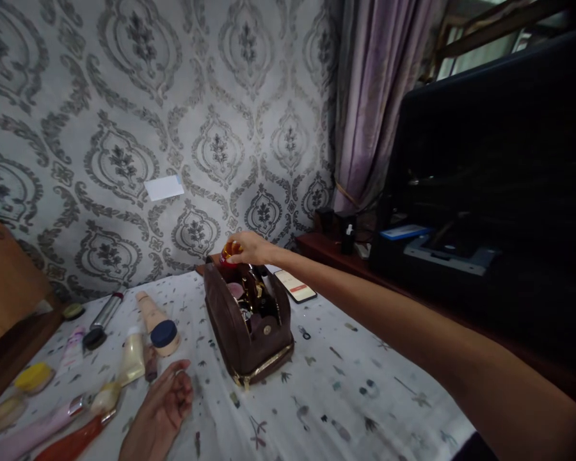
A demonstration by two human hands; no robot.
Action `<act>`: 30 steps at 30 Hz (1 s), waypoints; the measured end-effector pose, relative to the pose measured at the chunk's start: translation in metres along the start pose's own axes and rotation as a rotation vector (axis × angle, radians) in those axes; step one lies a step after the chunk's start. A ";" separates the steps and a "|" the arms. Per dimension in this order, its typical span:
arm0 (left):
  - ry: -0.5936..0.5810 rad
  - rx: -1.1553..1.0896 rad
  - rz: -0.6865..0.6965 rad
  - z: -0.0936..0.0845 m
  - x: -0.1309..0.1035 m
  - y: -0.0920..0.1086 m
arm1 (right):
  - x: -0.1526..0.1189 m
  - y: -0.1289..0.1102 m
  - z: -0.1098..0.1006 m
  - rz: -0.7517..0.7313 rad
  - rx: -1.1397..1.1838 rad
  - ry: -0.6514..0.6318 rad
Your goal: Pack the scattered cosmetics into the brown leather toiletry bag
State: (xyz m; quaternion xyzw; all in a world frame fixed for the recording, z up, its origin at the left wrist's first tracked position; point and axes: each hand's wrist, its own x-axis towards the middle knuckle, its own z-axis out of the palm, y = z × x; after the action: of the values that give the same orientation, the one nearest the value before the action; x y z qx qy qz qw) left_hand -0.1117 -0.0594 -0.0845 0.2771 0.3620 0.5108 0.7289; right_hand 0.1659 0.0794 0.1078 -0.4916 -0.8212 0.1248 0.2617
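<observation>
My right hand [249,247] reaches over the far end of a brown toiletry bag [223,320], its fingers closed around a small red and amber container [229,251]. Fingers cover part of that container, so its exact kind is unclear. The bag's zip is undone, and inside it are a pink round item [235,291] and several dark and gold pieces. Palm up, my left hand [166,403] rests on the patterned cloth with fingers loosely curled and nothing in them. Just beyond it stand a jar with a dark blue lid [164,335] and a cream tube [133,355].
Several cosmetics cover the left side, among them a peach tube [150,310], a yellow-lidded jar [33,378] and a pink tube [38,430]. A phone [295,285] lies right of the bag. Beyond are a wallpapered wall [211,115] and a large dark screen [484,147].
</observation>
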 end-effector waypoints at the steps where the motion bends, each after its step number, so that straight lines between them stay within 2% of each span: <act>1: 0.007 0.017 0.005 -0.001 0.001 -0.001 | 0.003 0.001 0.001 -0.007 -0.060 -0.012; 6: 0.047 0.068 0.033 -0.002 0.002 -0.006 | 0.015 0.001 0.013 -0.048 -0.295 -0.143; 13: -0.001 0.131 -0.027 -0.005 0.009 -0.011 | 0.025 0.000 0.036 -0.060 -0.491 -0.292; 20: -0.059 0.169 -0.042 -0.015 0.012 -0.014 | 0.040 0.006 0.050 -0.050 -0.563 -0.382; 30: -0.019 0.123 -0.101 -0.017 0.018 -0.016 | 0.036 0.006 0.052 -0.051 -0.569 -0.435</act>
State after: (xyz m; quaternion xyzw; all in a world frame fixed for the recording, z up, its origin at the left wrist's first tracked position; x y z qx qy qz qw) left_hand -0.1126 -0.0474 -0.1109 0.3075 0.3991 0.4475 0.7388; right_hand 0.1277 0.1169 0.0728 -0.4861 -0.8715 -0.0134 -0.0634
